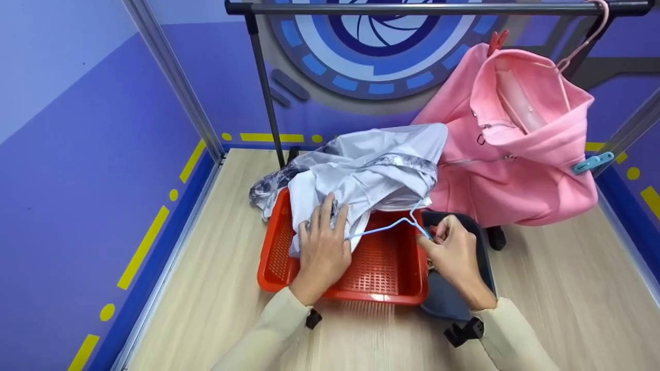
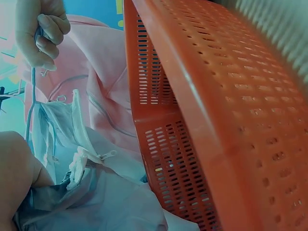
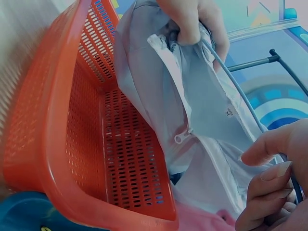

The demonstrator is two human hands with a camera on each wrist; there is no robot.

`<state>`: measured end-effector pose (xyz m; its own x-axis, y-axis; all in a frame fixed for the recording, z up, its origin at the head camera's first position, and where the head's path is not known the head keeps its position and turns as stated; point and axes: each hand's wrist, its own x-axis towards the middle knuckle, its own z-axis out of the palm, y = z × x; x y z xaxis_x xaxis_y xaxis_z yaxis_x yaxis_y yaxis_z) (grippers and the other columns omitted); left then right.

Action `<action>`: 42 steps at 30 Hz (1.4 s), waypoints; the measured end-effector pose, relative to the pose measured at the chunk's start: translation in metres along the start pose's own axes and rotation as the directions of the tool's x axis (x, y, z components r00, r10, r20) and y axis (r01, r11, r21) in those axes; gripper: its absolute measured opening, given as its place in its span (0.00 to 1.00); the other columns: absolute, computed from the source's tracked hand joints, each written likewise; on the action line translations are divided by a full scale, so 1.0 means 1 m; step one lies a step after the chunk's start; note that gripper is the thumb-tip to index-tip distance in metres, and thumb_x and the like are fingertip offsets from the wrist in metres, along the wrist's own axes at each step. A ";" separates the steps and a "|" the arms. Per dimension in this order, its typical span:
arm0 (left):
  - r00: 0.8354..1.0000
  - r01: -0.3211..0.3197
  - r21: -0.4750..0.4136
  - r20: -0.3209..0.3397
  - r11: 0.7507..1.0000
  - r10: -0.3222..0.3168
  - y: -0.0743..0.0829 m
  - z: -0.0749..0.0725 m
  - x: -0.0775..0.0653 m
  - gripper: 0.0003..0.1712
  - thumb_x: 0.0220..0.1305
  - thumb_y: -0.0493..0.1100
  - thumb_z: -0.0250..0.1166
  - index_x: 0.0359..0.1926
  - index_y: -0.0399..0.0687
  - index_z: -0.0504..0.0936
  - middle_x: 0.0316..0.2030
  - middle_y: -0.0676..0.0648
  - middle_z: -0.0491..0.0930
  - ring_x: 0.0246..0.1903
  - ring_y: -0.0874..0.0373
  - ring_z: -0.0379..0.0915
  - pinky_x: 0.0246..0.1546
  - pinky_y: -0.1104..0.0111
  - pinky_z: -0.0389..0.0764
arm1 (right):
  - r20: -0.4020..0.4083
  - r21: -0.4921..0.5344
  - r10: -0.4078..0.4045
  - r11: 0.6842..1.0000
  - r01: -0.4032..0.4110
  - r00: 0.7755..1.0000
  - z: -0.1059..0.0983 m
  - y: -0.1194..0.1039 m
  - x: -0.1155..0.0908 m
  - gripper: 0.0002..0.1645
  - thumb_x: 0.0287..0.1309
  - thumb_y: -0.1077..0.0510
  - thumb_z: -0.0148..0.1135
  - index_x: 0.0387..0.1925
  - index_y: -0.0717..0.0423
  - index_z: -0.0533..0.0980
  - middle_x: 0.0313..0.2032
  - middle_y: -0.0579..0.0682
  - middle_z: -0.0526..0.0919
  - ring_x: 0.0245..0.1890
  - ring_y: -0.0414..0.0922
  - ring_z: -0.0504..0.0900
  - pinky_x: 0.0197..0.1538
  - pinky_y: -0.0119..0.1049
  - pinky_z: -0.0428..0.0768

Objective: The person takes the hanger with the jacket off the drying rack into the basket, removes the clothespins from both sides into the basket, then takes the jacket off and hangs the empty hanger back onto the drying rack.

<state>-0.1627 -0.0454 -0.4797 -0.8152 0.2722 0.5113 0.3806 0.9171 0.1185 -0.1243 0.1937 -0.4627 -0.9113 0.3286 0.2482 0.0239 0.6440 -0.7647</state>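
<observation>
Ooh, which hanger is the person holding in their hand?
The blue hanger: the right hand grips it beside the grey jacket. The pink hanger isn't held; it hooks over the rail.

Readable text, numbers, brands: none | light grey zip jacket (image 3: 144,86): small dark mark (image 3: 229,112) on pale inner side, right wrist view, too small to make out | back wall (image 1: 216,67): round blue-and-white emblem (image 1: 381,56), graphic only | wall edges: yellow dashes (image 1: 143,247) and dots, pattern only
</observation>
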 end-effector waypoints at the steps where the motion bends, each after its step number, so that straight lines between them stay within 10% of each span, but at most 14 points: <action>1: 1.000 -0.004 -0.002 -0.006 1.000 0.004 -0.001 0.000 -0.001 0.39 0.52 0.45 0.65 0.68 0.54 0.66 0.71 0.44 0.59 0.62 0.48 0.63 0.46 0.53 0.69 | -0.003 -0.002 0.000 1.000 0.000 1.000 0.000 0.000 0.000 0.21 0.42 0.59 0.72 0.23 0.54 0.63 0.17 0.44 0.71 0.20 0.39 0.71 0.23 0.27 0.67; 42: 0.991 -0.131 -0.027 -0.036 0.991 0.130 -0.030 -0.001 -0.019 0.29 0.60 0.38 0.59 0.64 0.57 0.74 0.69 0.50 0.65 0.61 0.49 0.66 0.49 0.56 0.74 | 0.005 -0.023 -0.003 1.000 0.003 1.000 -0.013 0.018 0.019 0.22 0.43 0.58 0.73 0.23 0.55 0.64 0.16 0.44 0.64 0.19 0.39 0.64 0.25 0.30 0.61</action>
<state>-0.1581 -0.0789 -0.4926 -0.7426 0.3785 0.5525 0.4960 0.8652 0.0739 -0.1360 0.2207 -0.4643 -0.9136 0.3230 0.2471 0.0307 0.6606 -0.7501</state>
